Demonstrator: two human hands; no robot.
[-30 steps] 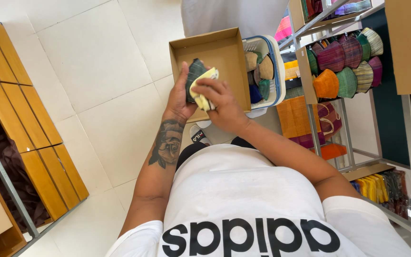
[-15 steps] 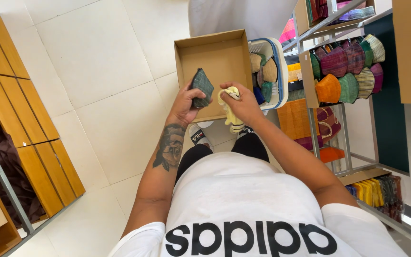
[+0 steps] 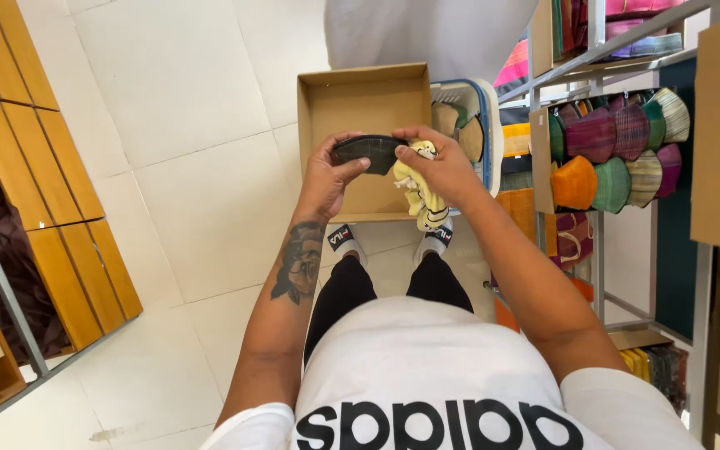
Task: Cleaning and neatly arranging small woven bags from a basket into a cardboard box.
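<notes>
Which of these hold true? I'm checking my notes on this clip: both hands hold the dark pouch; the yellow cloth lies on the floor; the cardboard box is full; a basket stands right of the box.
1. Both hands, left hand and right hand, hold the dark pouch. True.
2. The yellow cloth lies on the floor. False: it hangs from the right hand.
3. The cardboard box is full. False: its visible inside is bare.
4. A basket stands right of the box. True.

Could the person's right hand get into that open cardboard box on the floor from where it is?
Probably yes. The right hand hovers just above the cardboard box, whose top is open, with nothing between. But it is busy: it pinches a yellow cloth and shares the dark pouch with the left hand.
</notes>
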